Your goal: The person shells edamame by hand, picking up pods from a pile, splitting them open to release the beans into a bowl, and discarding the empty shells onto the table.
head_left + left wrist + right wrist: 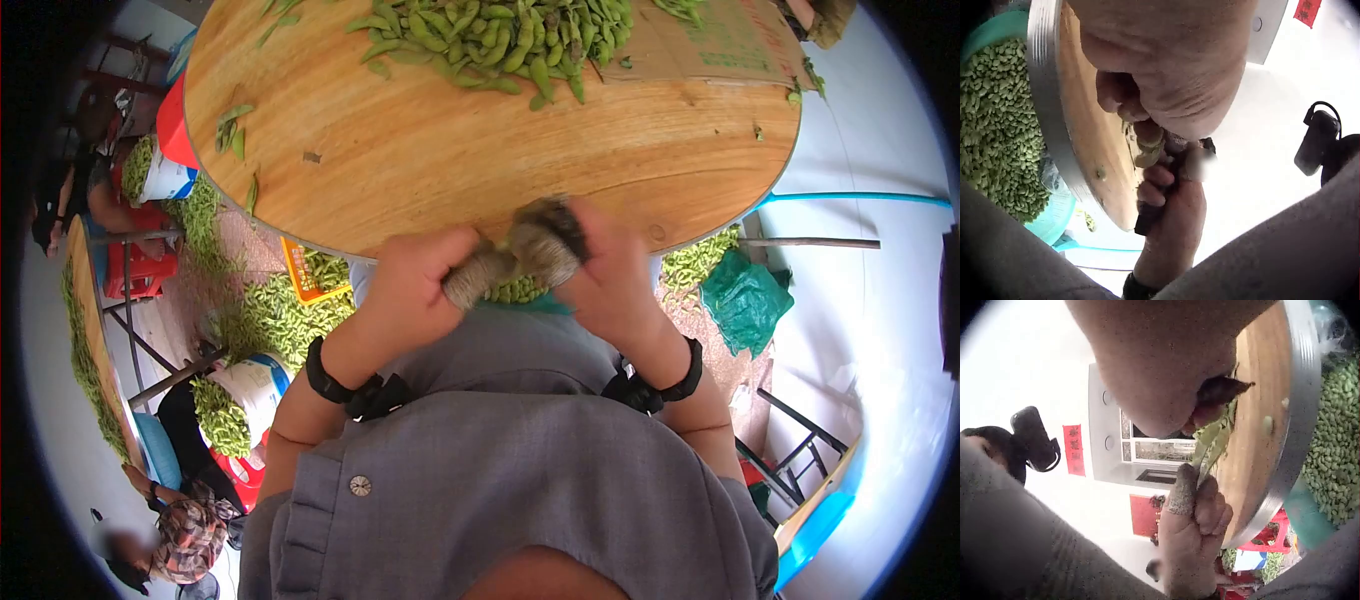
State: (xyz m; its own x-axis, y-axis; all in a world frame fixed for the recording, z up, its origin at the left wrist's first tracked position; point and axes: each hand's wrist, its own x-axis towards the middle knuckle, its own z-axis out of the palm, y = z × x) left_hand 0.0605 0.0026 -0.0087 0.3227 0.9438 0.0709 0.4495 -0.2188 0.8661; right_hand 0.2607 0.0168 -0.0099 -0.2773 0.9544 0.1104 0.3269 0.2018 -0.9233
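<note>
My left hand (405, 285) and right hand (620, 275) meet just off the near edge of the round wooden table (400, 170). Both thumbs wear grey-brown wraps. In the right wrist view, the left thumb and fingers pinch a flattened green bean pod (1210, 440), its other end held at the curled right fingers. A dark, crumpled piece (1147, 219) lies along the right palm; what it is I cannot tell. Below the hands, a teal basin (997, 28) holds many shelled green beans (997, 125).
A heap of green pods (500, 35) covers the table's far side, beside flattened cardboard (710, 40). On the left stand a white bucket (262, 385) of pods and a yellow crate (305, 275). Another person (190, 535) sits lower left. A green bag (745, 300) lies right.
</note>
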